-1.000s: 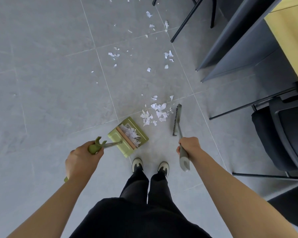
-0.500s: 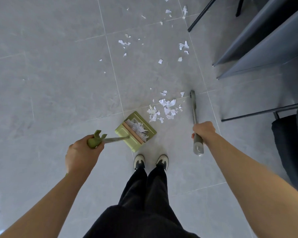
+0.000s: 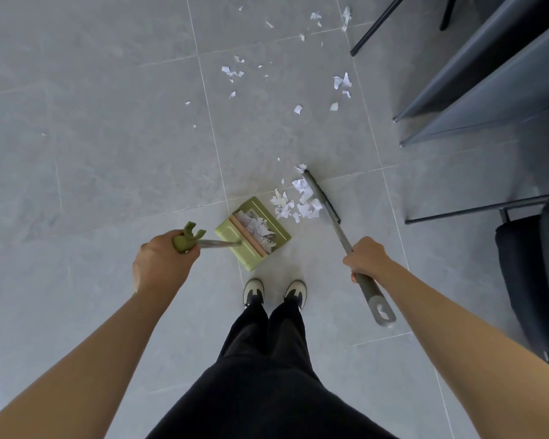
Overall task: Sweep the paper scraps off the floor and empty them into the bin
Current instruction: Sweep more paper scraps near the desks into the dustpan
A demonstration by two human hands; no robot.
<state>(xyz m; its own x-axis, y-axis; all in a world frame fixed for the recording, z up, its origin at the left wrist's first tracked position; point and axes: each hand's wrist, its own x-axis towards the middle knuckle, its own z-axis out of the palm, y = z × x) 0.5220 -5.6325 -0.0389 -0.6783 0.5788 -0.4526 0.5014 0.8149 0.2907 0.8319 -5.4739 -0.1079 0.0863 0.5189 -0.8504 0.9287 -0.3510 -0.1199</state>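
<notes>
Grey tile floor. My left hand grips the dustpan handle; my right hand is curled round the broom, its head touching a scrap pile beside the pan's mouth.

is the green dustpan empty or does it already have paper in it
Partly filled: torn white paper scraps lie inside the green plastic dustpan.

Likely an office, grey tiled floor, dark desk panels, black chair, thin metal legs
</notes>
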